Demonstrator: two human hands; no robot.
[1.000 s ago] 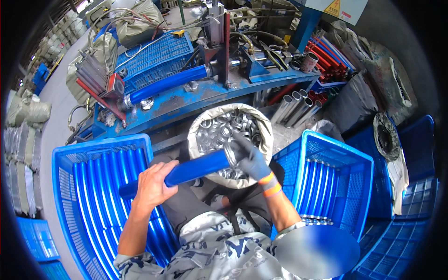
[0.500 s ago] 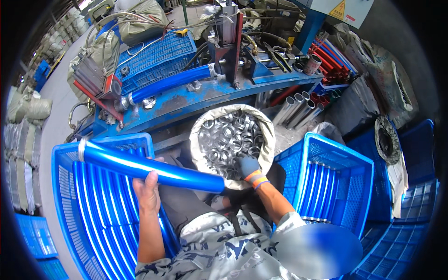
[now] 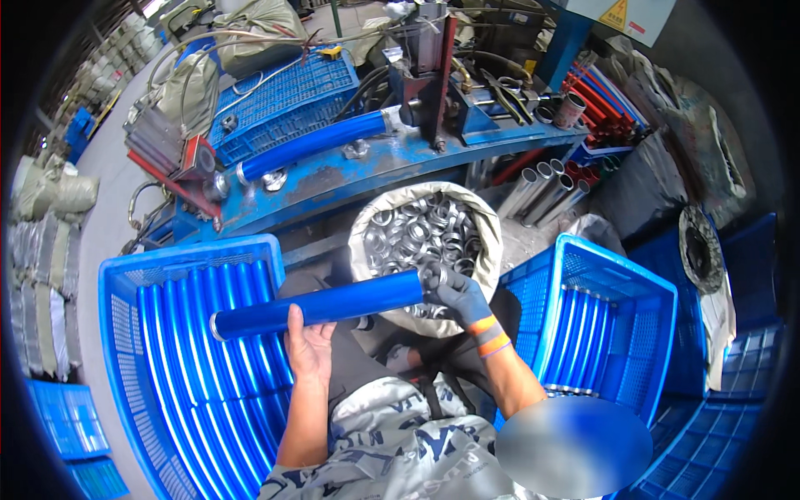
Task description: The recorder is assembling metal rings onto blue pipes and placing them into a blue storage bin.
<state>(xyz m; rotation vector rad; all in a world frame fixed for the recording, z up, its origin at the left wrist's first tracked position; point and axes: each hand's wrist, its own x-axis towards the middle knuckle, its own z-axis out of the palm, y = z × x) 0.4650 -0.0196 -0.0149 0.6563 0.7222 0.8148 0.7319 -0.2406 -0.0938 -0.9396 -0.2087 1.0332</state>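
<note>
A shiny blue tube lies across my lap, rising slightly to the right, with a silver ring on its left end. My bare left hand is closed round it from below, near its middle. My right hand, in a grey glove with an orange cuff, pinches a metal ring at the tube's right end. Whether that ring is seated on the tube, I cannot tell. Just beyond sits a pale sack full of loose metal rings.
Blue crates of blue tubes stand at left and right. Ahead is a blue metal bench with another blue tube lying between machine clamps. Bare metal tubes stand under its right end.
The blue tube's left end has come down and its right end up, and the whole tube has shifted right. My right hand has lifted out of the sack with a ring to the tube's end.
</note>
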